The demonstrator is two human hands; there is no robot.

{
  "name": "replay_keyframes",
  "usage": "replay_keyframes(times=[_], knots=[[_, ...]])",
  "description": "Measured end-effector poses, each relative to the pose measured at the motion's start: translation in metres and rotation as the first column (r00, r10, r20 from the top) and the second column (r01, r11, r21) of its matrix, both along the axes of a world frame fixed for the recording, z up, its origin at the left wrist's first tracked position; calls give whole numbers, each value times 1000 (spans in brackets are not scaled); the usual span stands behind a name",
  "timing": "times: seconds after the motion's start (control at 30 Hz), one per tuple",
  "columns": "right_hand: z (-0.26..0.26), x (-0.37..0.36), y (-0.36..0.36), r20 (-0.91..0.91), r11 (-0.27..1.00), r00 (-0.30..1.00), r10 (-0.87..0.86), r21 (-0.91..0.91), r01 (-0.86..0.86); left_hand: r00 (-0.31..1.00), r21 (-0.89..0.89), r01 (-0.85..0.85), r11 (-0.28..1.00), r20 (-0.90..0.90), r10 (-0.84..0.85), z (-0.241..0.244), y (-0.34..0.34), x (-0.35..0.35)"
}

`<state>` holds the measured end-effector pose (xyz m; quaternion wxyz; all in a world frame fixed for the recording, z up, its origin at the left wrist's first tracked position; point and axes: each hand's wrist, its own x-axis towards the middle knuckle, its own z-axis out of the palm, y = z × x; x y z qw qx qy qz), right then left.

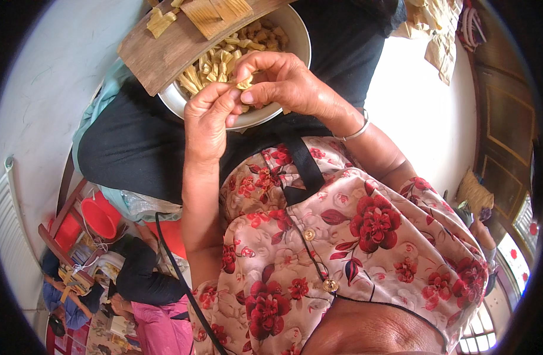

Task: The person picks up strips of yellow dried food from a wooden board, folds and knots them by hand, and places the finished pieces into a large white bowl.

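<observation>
A small pale-yellow dried strip (244, 83), folded or knotted, is held between both hands above a metal basin (303, 40). My left hand (209, 113) pinches its left end between thumb and fingers. From the other side, my right hand (284, 82) grips it with thumb and curled index finger. Many similar yellow pieces (216, 64) fill the basin, with browner chunks (271, 37) toward the far side. Across the basin's upper left side lies a wooden board (151, 60). On that board are a ridged wooden block (209, 15) and a loose yellow piece (160, 22).
The basin rests between dark-trousered legs (125, 137). At lower left are a red bucket (100, 217), a wooden frame (63, 213) and two other people, one in pink (162, 324), one in blue (69, 306). Crumpled brown paper (442, 49) hangs at upper right.
</observation>
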<state>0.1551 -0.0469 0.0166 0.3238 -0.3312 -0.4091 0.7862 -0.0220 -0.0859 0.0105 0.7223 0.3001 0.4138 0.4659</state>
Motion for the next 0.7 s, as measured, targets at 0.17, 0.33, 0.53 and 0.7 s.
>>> replay_keyframes(times=[0.17, 0.33, 0.53, 0.7], knots=[[-9, -2, -10, -111, 990, 986, -123, -79, 115, 976, 174, 67, 982, -215, -28, 1, -5, 3], [11, 6, -1, 185, 996, 979, 84, -13, -83, 873, 284, 222, 933, -484, -60, 12, 2, -1], [16, 21, -6, 542, 903, 810, 225, 196, -382, 997, -173, 56, 983, 53, -47, 6, -6, -10], [3, 32, -2, 529, 838, 848, 39, 445, -316, 928, -121, 25, 992, 373, 22, 31, -14, -16]])
